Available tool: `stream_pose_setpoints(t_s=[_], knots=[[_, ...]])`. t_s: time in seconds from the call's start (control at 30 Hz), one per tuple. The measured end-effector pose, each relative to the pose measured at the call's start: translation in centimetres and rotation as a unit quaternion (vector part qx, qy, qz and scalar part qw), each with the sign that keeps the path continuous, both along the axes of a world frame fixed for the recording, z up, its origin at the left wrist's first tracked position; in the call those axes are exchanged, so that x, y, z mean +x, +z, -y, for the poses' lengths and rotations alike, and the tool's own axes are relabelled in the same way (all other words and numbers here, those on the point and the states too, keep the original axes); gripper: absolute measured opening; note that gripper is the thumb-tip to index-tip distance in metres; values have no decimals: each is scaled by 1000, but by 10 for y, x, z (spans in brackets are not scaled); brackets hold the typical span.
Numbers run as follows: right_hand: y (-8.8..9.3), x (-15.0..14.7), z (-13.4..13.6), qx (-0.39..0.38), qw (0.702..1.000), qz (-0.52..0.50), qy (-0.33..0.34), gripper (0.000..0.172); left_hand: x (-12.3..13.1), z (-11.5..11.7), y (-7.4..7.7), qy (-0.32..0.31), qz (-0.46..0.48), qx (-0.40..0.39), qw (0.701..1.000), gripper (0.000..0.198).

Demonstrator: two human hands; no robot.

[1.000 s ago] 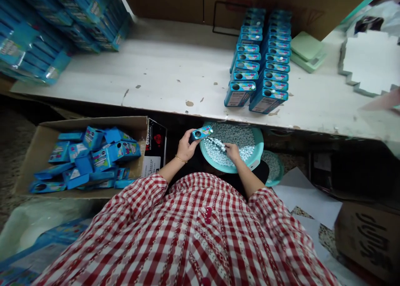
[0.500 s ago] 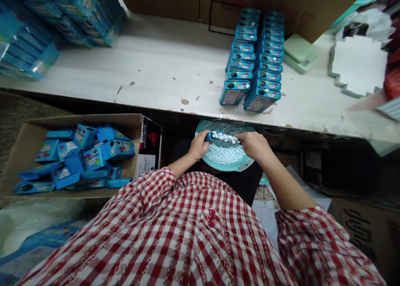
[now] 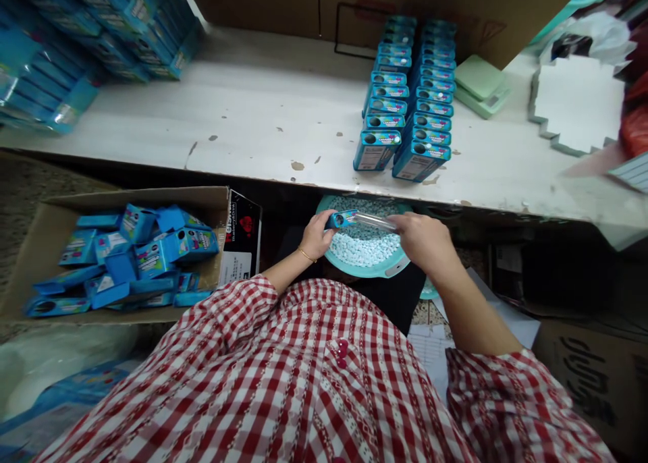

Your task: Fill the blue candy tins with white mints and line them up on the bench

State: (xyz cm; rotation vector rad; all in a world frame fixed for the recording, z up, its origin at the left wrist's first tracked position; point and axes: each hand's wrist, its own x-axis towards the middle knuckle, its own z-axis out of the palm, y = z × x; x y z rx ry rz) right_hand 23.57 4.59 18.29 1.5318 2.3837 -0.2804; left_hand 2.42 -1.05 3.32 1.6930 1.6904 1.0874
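Observation:
My left hand [image 3: 318,236] is closed around a small blue candy box [image 3: 342,219], its printed top facing up and to the right. A clear scoop [image 3: 375,221] is gripped in my right hand [image 3: 424,241]; it looks emptied, with its far end close to the box. Both hands are over a turquoise basin [image 3: 372,272] filled with small white candies [image 3: 360,248]. The basin sits at my lap, just under the table's front edge. My fingers hide part of the box and the scoop's near end.
A carton [image 3: 114,194] of loose blue boxes stands at left. On the white table [image 3: 263,105] are two rows of blue boxes [image 3: 377,151], a green scale [image 3: 483,85], a stack of white card [image 3: 577,105] and stacked blue packs [image 3: 45,78]. A cardboard box [image 3: 263,4] stands behind.
The white candies that lay along the scoop are gone from it, and the clear scoop now shows bare. My left hand and the box have shifted slightly left; my right hand has moved slightly right.

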Motion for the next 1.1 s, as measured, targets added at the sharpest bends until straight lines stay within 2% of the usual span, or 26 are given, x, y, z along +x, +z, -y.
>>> stream_pose_setpoints(t_s=[0.13,0.23,0.3,0.37,0.47,0.6,0.83,1.0,1.1], knots=[[-26,53,3,56,988,-118,-82,39,-8,-11,41,-16,31,77,996,34],[-51,78,9,54,971,-199,-123,38,-4,-46,58,-13,52,99,994,36],[-64,84,15,42,962,-229,-145,37,2,-76,58,-17,60,104,993,37],[-72,85,21,35,955,-248,-161,37,10,-104,52,-13,66,104,992,40],[-80,84,28,31,945,-276,-172,37,19,-130,41,21,70,90,993,55],[-89,86,31,21,942,-287,-174,38,26,-142,41,35,56,46,997,87],[-105,74,32,-15,939,-299,-170,40,31,-167,61,23,15,-73,997,88],[-115,58,32,-45,934,-315,-161,40,37,-181,62,13,23,-87,996,91],[-126,49,25,-56,934,-316,-154,41,35,-171,66,-19,58,-57,996,103]])
